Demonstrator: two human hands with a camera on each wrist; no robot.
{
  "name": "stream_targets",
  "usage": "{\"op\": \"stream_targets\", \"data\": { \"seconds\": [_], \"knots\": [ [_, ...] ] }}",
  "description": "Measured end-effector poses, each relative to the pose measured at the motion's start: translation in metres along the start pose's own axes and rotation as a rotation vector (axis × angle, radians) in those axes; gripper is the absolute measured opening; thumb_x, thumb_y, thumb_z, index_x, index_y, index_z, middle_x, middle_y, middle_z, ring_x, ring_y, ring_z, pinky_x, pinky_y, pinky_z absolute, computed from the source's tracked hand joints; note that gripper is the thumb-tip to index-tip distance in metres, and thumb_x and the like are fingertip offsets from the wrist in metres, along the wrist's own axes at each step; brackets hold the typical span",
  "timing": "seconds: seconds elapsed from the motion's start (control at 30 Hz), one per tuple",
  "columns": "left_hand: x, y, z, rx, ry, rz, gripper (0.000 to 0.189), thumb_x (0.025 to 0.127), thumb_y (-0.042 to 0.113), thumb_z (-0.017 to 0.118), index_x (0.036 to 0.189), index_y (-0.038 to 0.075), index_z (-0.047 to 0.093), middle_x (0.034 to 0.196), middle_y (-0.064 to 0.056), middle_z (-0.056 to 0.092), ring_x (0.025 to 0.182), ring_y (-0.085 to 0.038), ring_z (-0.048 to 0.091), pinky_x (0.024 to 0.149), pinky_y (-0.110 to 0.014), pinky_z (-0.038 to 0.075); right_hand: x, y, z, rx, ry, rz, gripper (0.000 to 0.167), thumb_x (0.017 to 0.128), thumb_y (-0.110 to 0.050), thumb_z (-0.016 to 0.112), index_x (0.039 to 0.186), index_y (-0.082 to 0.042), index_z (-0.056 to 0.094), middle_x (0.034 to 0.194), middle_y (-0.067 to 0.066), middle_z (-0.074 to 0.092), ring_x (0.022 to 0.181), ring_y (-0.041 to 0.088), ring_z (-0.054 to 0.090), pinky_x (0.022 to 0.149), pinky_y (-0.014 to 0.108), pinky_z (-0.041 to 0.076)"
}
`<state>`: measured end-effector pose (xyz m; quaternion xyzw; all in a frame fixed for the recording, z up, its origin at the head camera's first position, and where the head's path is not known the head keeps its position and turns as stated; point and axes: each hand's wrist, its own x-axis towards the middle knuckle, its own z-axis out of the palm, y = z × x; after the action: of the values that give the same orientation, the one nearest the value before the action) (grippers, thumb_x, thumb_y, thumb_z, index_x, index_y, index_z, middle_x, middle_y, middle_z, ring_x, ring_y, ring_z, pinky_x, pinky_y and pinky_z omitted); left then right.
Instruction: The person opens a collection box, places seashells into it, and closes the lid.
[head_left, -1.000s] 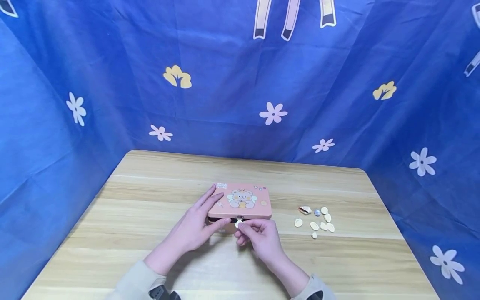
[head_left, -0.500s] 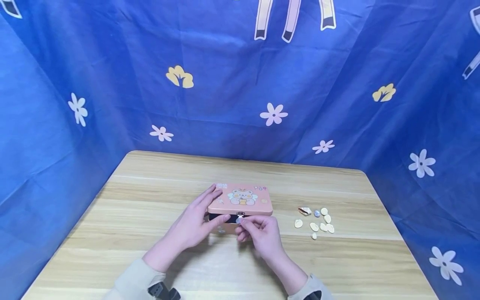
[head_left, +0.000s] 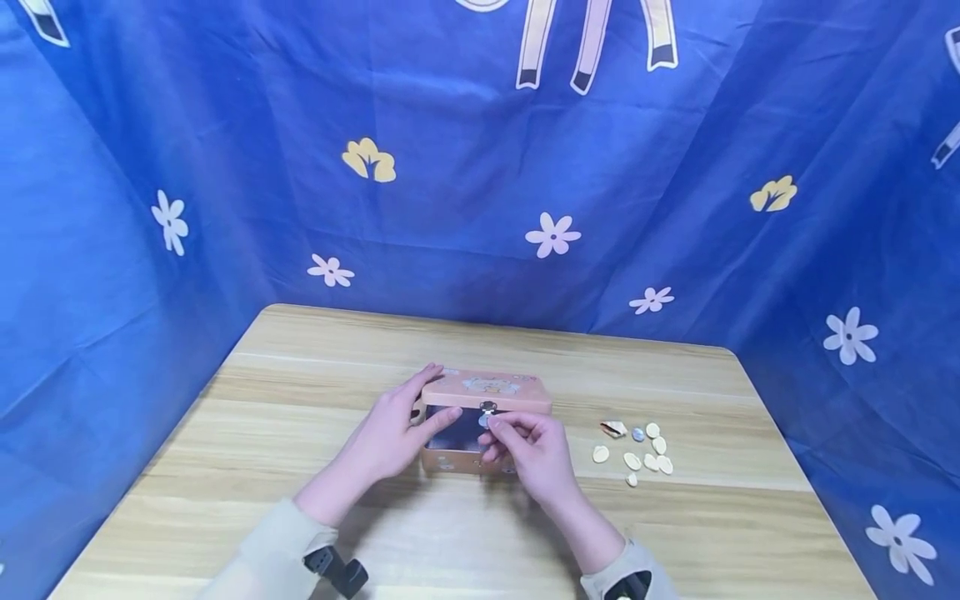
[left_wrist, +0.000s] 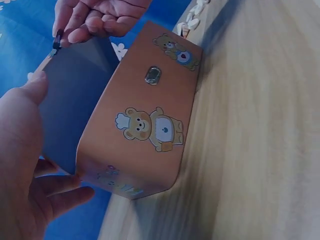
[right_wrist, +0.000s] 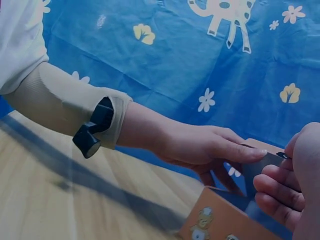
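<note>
A pink hinged tin box [head_left: 450, 461] with bear pictures stands on the table, its dark inside showing under the partly raised lid [head_left: 495, 383]. My right hand [head_left: 536, 450] pinches the small metal clasp [left_wrist: 57, 40] at the lid's front edge, with the other fingers loosely curled below it. At the box's left end is my left hand [head_left: 386, 437]. Its thumb lies straight along the lid's front rim, and its fingers reach out along the side. On the box's front wall sits the metal catch plate [left_wrist: 153, 75].
Right of the box lie several pale, flat oval pieces like shells [head_left: 632, 461], a brown-and-white shell [head_left: 613, 428] and a bluish round piece [head_left: 638, 434]. A blue patterned cloth [head_left: 450, 192] hangs around the wooden table [head_left: 300, 400].
The lid has swung up at the front and the gap beneath it has widened. My right hand has risen slightly with the clasp, while my left hand has stayed at the left side.
</note>
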<state>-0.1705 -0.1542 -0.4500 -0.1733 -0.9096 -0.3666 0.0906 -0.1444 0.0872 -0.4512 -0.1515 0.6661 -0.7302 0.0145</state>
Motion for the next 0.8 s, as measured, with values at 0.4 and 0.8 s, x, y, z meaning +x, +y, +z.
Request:
{"op": "stream_targets", "data": {
  "seconds": [0.4,0.8],
  "knots": [
    [0.015,-0.003,0.002,-0.04,0.006,-0.092,0.077,0.107,0.061,0.051,0.16,0.006,0.043,0.147,-0.031,0.055,0.122,-0.048,0.065,0.101,-0.06,0.054,0.021,-0.006,-0.005,0.002,-0.007,-0.096,0.021,0.104,-0.005,0.066,0.107,0.015,0.073,0.09,0.03,0.075,0.067,0.019,0.074,0.07,0.038,0.066],
    [0.029,-0.008,0.0,-0.065,0.042,-0.04,0.071,0.111,0.051,0.049,0.155,-0.005,0.047,0.142,-0.028,0.061,0.117,-0.045,0.069,0.102,-0.056,0.055,0.038,-0.01,-0.007,0.01,0.009,-0.128,0.02,0.103,-0.001,0.066,0.109,0.017,0.071,0.093,0.032,0.074,0.067,0.018,0.074,0.068,0.036,0.065]
  ]
}}
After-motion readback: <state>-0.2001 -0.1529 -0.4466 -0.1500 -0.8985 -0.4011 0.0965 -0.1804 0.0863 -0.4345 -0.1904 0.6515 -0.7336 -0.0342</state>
